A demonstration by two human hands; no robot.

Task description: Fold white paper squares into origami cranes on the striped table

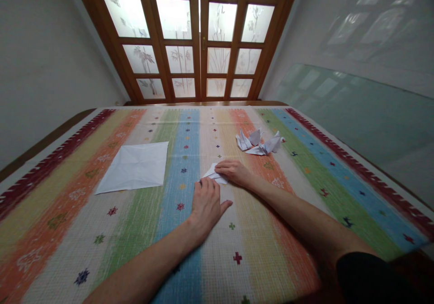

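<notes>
My left hand (207,203) lies palm down on the striped tablecloth (101,231), its fingertips on the near edge of a small folded white paper (212,173). My right hand (233,171) presses on the same paper from the right, covering most of it. Only the paper's left point shows between the two hands.
A flat creased white sheet (135,166) lies to the left. Two or three folded white paper figures (259,142) sit behind my right hand. A wooden glazed door (200,37) stands past the table's far edge, and a wall with a glass panel (356,109) runs along the right.
</notes>
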